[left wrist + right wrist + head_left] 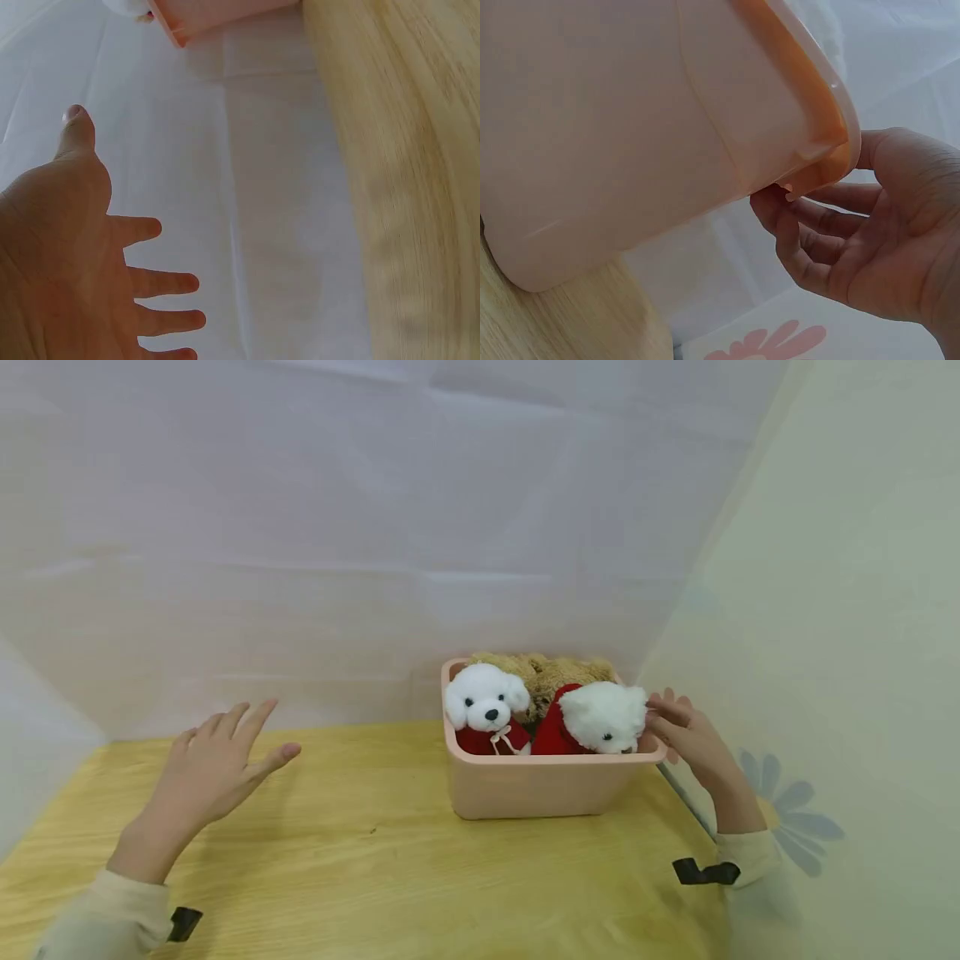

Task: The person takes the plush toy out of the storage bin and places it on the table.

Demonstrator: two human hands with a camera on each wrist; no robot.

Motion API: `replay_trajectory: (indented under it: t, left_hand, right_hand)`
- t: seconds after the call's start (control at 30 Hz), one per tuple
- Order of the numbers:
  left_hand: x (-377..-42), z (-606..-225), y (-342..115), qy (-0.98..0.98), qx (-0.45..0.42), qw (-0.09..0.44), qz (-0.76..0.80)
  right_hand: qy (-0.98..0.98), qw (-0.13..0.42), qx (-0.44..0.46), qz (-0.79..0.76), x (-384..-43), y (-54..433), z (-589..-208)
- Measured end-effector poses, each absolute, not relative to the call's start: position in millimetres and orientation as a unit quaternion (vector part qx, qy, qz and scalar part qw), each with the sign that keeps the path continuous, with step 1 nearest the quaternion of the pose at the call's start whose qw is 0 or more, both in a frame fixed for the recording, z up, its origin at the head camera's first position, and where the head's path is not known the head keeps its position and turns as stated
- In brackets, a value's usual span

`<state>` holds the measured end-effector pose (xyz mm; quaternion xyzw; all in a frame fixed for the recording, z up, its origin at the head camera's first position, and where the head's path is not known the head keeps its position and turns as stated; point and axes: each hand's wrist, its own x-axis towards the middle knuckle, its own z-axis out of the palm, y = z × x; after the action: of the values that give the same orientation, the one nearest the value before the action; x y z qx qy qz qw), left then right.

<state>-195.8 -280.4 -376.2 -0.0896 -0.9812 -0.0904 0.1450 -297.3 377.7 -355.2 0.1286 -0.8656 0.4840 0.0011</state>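
Observation:
A pink plastic storage bin [540,789] stands on the wooden tabletop, filled with plush toys. At its front left sits a white plush dog [487,700] in red clothing with a pale bow. A second white plush toy [606,714], also in red, leans on its side at the front right. Behind them lies tan, curly plush [573,672]. My right hand [693,743] grips the bin's right rim, its fingers [810,262] curled under the lip in the right wrist view. Off to the left, my left hand [210,768] hovers with fingers spread, holding nothing.
The wooden tabletop [337,877] reaches back to a white sheet-covered wall [375,568]. Close on the right rises a pale side wall [847,610] with flower prints, near the right hand. Black straps [707,872] hang at both sleeves.

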Motion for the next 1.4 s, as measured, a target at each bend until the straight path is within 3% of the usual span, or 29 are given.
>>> replay_trajectory:
  t: [0.27,1.3,1.4]
  left_hand:
    - [-204.7,-379.1,-236.8,-0.964,-0.153,0.161,-0.148]
    - [-283.0,-328.8,-94.2,-0.918,-0.282,0.114,-0.256]
    - [-287.6,-326.0,-83.6,-0.923,-0.291,0.09,-0.236]
  right_hand:
    - [-0.839,-0.019,0.108,0.533,-296.8,385.4,-362.7]
    - [-0.814,-0.044,0.115,0.568,-305.0,385.2,-363.9]
    - [-0.81,-0.042,0.118,0.573,-305.3,385.2,-363.6]
